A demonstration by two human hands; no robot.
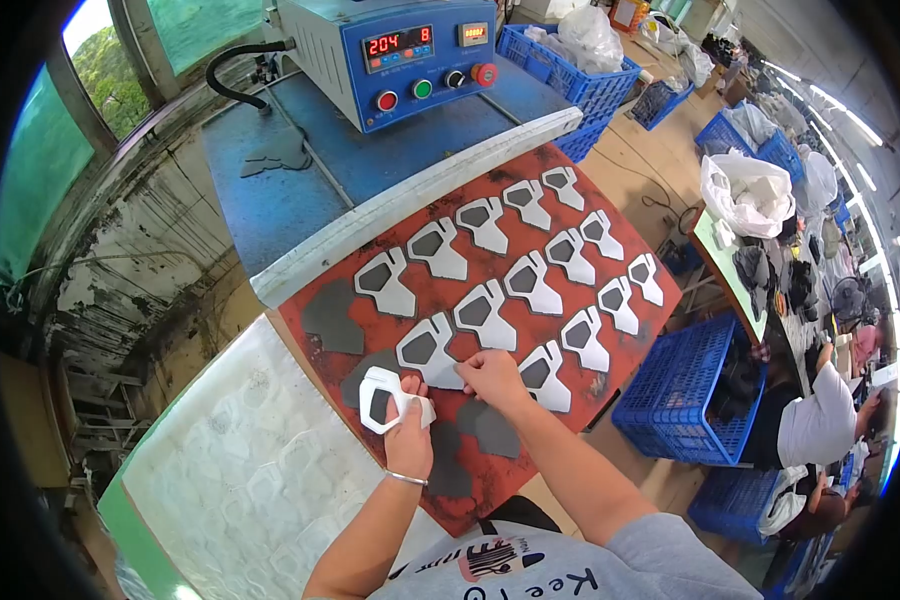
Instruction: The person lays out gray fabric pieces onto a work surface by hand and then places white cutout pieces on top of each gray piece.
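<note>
My left hand (410,440), with a bracelet at the wrist, is closed on a small stack of white cut-out pieces (375,425), each with a window-like opening. My right hand (495,380) has its fingers pinched at the lower right corner of a white cut-out piece (440,372) that lies over a dark grey piece (422,348) on the red board (370,340). Several more white pieces with grey showing in their openings lie in rows across the board. Bare dark grey pieces (332,318) lie along its left and near edges.
Behind the board stands a blue machine with a control box (400,70), lit displays and buttons. A pale, marked sheet (240,440) covers the surface at left. Blue crates (670,400) stand on the right, near another person in a light shirt (820,420).
</note>
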